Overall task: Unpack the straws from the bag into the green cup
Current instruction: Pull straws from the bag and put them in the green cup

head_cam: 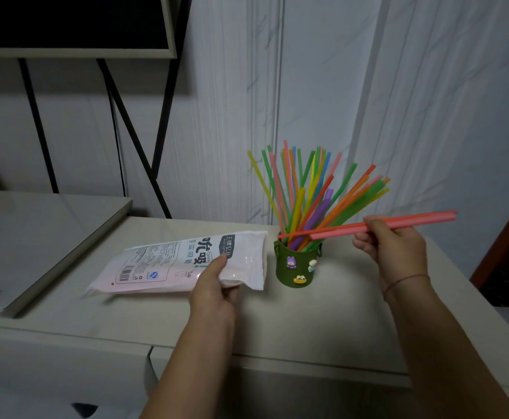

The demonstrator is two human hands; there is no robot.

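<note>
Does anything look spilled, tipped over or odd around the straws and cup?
Nothing stands out. The green cup stands upright with straws fanned out in it, none on the table. The right hand holds pink straws nearly level across its top; the left hand grips the bag.

The left hand (214,293) and right hand (398,249) are bare, as are both forearms, which enter from the lower edge of the frame. A thin reddish-brown cord bracelet (407,281) circles the right wrist, right of centre.
</note>
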